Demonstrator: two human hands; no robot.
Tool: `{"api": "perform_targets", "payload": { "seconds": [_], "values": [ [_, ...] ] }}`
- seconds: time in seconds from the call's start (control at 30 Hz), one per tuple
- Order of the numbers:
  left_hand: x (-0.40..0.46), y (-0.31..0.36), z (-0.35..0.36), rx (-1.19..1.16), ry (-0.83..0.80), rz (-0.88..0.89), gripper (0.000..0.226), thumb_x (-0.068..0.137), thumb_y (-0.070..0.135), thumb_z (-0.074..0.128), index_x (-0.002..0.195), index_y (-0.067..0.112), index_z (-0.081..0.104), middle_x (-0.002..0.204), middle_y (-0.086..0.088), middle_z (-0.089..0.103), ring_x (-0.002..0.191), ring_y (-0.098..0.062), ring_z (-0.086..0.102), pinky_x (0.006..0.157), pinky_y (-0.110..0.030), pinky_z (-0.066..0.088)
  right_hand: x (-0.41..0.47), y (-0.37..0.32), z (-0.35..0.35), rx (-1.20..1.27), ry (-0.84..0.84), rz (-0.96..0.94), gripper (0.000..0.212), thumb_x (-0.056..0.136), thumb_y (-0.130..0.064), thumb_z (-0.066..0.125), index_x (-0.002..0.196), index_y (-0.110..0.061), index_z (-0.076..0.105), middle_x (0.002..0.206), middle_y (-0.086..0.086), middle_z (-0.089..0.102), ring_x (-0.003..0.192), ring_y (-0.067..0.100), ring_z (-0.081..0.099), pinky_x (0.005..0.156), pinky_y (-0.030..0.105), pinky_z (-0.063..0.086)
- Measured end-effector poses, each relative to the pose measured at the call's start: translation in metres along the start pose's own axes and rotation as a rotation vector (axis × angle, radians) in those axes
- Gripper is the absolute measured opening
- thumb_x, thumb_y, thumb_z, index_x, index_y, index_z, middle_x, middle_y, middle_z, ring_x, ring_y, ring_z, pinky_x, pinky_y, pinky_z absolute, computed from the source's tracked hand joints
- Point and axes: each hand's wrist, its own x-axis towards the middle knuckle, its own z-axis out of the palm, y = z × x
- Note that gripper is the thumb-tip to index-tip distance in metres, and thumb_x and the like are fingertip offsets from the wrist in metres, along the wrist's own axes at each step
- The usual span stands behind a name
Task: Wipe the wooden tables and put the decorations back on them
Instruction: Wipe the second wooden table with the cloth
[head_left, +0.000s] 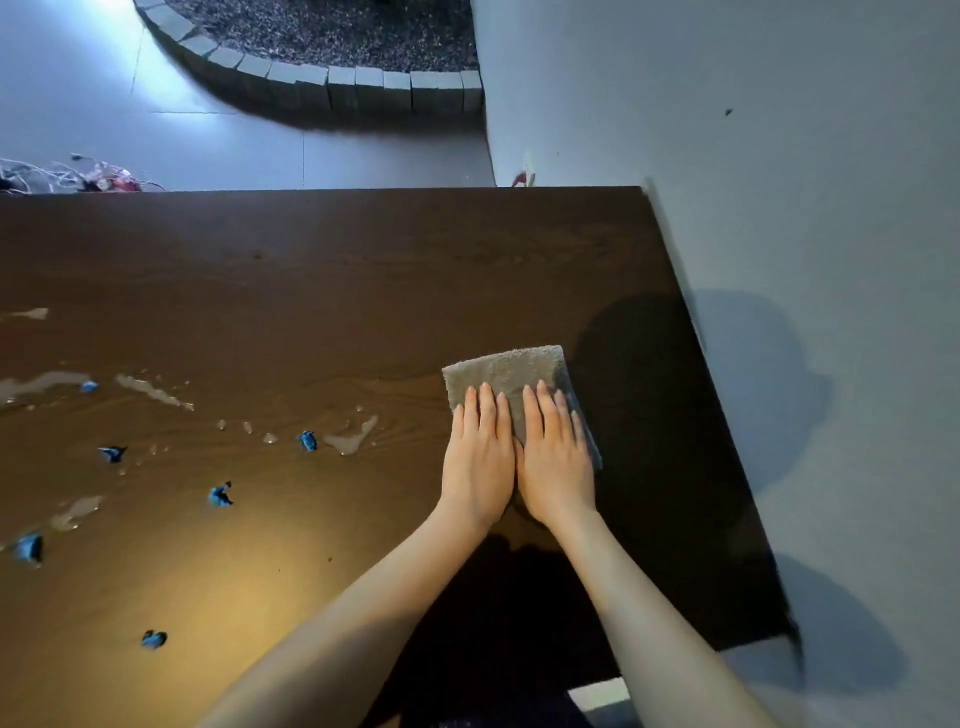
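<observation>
I see my left hand (478, 457) and right hand (558, 457) side by side, fingers straight, pressing a folded grey cloth (506, 371) flat near the dark wooden surface's (311, 270) right edge, with blue scraps (308, 440) and water puddles (353, 439) to the left; no writing is readable.

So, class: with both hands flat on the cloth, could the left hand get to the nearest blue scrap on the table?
Probably yes. The left hand lies flat on the grey cloth, holding nothing, and only bare wet tabletop lies between it and the blue scrap.
</observation>
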Motion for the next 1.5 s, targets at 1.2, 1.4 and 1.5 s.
{"api": "perform_targets", "payload": {
  "seconds": [1.2, 1.4, 1.5],
  "values": [
    [0.142, 0.115, 0.017, -0.001, 0.075, 0.248, 0.05, 0.097, 0.025, 0.044, 0.141, 0.003, 0.037, 0.146, -0.021, 0.038, 0.135, -0.035, 0.036, 0.113, -0.043, 0.026, 0.07, 0.166, -0.029, -0.047, 0.032, 0.205, 0.066, 0.101, -0.041, 0.029, 0.151, -0.011, 0.0, 0.16, 0.008, -0.002, 0.147, 0.024, 0.005, 0.119, 0.036, 0.013],
    [0.073, 0.141, 0.04, -0.004, 0.137, 0.319, 0.052, 0.079, 0.026, 0.069, 0.125, 0.004, 0.058, 0.124, -0.017, 0.06, 0.115, -0.031, 0.057, 0.099, -0.041, 0.045, -0.013, 0.165, -0.011, -0.005, 0.071, 0.297, 0.061, 0.098, -0.036, 0.041, 0.15, -0.013, 0.02, 0.158, 0.008, 0.017, 0.144, 0.026, 0.022, 0.113, 0.037, 0.028],
    [0.036, 0.149, 0.043, -0.035, 0.123, 0.338, 0.054, 0.078, 0.029, 0.068, 0.126, 0.005, 0.057, 0.124, -0.015, 0.06, 0.115, -0.03, 0.057, 0.099, -0.039, 0.046, -0.051, 0.166, 0.0, 0.012, 0.063, 0.292, 0.063, 0.096, -0.038, 0.045, 0.149, -0.015, 0.023, 0.157, 0.006, 0.021, 0.142, 0.024, 0.028, 0.106, 0.038, 0.038]
  ]
}}
